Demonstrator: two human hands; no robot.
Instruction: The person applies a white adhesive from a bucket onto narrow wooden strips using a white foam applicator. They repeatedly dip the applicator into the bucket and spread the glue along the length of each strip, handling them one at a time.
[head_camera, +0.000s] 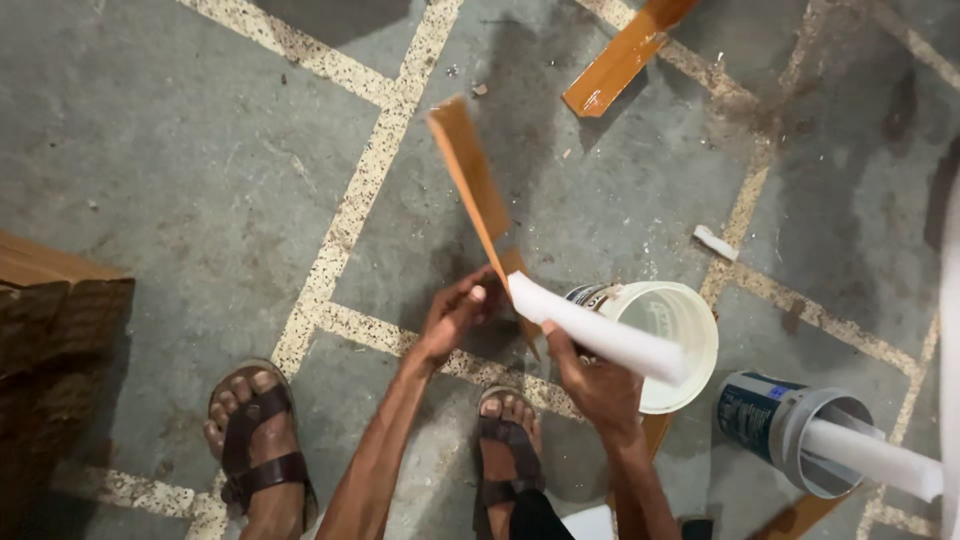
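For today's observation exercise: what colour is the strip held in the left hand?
Orange-brown strip, clearest in the head view.

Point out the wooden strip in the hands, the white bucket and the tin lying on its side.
wooden strip (468, 170), head view, mid-length.
white bucket (700, 335), head view, rim.
tin (752, 415), head view, blue side wall.

Single head-worn view, looking steeply down from standing height. It faces the grey floor (180, 150) with pale inlaid strips, the wearer's sandalled feet (255, 440) at the bottom edge.
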